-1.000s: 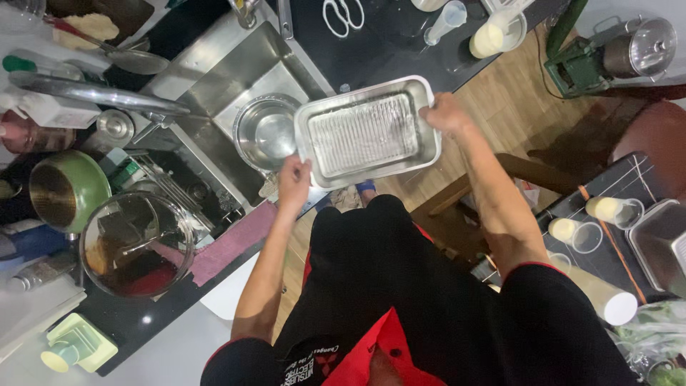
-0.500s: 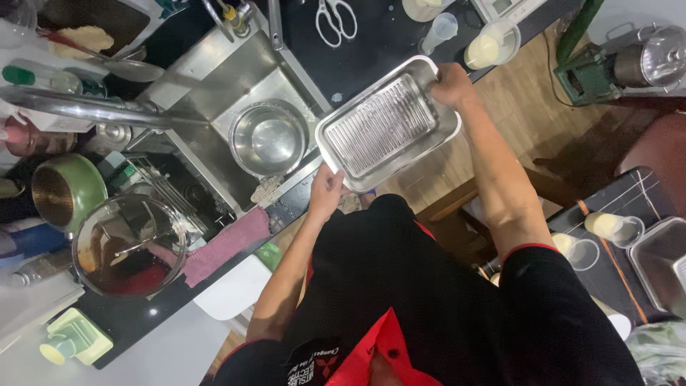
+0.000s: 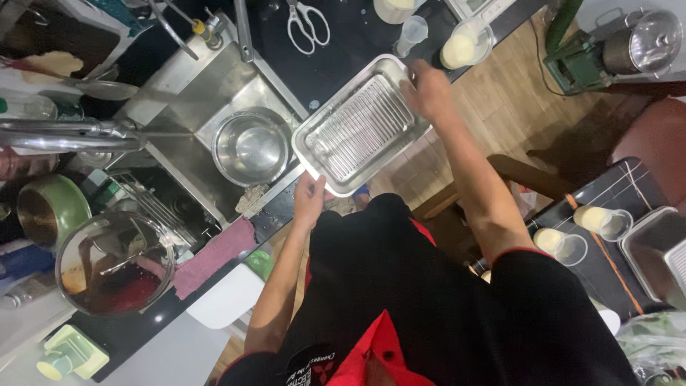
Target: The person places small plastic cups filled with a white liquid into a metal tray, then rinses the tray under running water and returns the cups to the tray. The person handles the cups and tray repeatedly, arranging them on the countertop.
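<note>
Tray: rectangular steel tray with ribbed wire rack inside, held level in the air over the black counter edge, just right of the sink.
Left hand: left hand pinches the tray's near corner, fingers clamped under the rim, thumb on top.
Right hand: right hand grips the far rim, fingers curled over it; 2-point hold keeps the rack from sliding.
Sink: steel bowl sits in the sink basin.
Counter: scissors and 2 cream-filled cups lie beyond the tray.
</note>
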